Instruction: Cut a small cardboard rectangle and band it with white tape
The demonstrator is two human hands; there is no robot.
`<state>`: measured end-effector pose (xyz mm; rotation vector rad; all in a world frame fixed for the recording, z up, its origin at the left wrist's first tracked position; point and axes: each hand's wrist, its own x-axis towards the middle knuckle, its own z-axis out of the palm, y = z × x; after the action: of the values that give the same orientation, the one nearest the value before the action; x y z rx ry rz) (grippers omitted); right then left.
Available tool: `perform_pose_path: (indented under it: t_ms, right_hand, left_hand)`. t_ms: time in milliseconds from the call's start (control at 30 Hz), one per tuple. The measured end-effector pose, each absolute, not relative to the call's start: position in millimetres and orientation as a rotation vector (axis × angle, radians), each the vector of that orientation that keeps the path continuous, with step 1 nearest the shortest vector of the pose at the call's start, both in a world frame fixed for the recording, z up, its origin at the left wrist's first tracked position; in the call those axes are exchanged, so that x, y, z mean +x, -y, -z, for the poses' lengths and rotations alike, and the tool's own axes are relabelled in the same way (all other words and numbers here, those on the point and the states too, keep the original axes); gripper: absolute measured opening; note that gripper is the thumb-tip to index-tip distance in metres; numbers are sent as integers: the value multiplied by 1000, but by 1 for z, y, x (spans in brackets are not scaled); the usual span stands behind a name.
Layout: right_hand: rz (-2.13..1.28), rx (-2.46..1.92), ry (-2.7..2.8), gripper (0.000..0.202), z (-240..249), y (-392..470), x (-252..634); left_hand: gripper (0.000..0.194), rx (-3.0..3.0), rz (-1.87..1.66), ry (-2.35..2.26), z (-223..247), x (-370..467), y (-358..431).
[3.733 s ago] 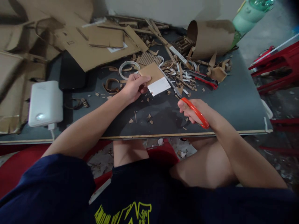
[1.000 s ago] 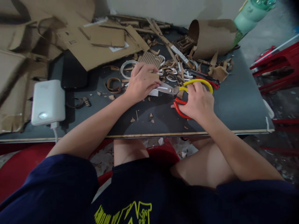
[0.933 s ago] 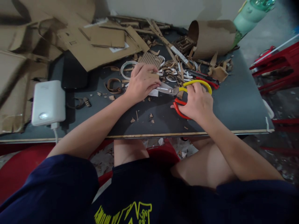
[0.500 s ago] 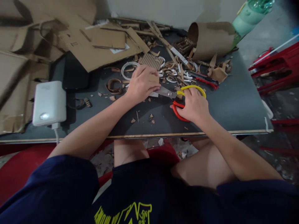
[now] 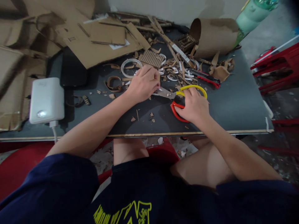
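My right hand [image 5: 196, 104] grips a pair of scissors [image 5: 168, 94] with one yellow and one red handle loop. The handles are spread apart, and the metal blades point left. My left hand [image 5: 145, 82] is closed in a pinch at the blade end, its fingers curled over a small cardboard piece that they now mostly hide. The blade tips are also covered by this hand. Just behind it lie a white-edged ring [image 5: 124, 72] and a ribbed cardboard piece [image 5: 151, 58]. Several small cardboard scraps [image 5: 151, 115] are scattered on the dark table [image 5: 121, 119] in front.
A utility knife [image 5: 207, 77] lies among paper and cardboard offcuts [image 5: 174, 70]. Behind are a cardboard tube [image 5: 217, 35] and a green bottle [image 5: 253, 18]. At left are a white power bank [image 5: 46, 99] with a cable, a black flat object [image 5: 73, 70] and cardboard sheets [image 5: 102, 53].
My left fingers have curled in more, and the cardboard piece between them is now mostly hidden. The scissors remain in my right hand, opened about as before. The view has shifted slightly.
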<state>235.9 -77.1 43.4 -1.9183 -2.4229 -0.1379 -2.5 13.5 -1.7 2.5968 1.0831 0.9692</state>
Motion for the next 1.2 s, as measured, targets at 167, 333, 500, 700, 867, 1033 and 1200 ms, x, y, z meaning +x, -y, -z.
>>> perform_pose_path:
  t_ms: [167, 333, 500, 700, 867, 1033, 1200]
  right_hand:
    - [124, -1925, 2446, 60, -46, 77, 235]
    - [72, -1946, 2449, 61, -44, 75, 236]
    - [-56, -1912, 2373, 62, -38, 71, 237]
    - [-19, -1897, 2192, 59, -38, 62, 251]
    - [150, -1853, 2024, 55, -37, 49, 274]
    - [334, -1788, 2135, 52, -43, 50, 277]
    - [383, -1746, 2172, 52, -46, 58, 264]
  left_hand:
    - [26, 2576, -977, -1096, 8, 1, -12]
    - [30, 2584, -1002, -1089, 15, 1, -13]
    - [43, 2554, -1128, -1138, 7, -4, -14]
    - [55, 2195, -1473, -1256, -4, -11, -13]
    - [52, 1976, -1468, -1357, 3, -12, -19]
    - [37, 2054, -1383, -1294, 2, -10, -19]
    - [27, 2007, -1263, -1192, -4, -4, -13]
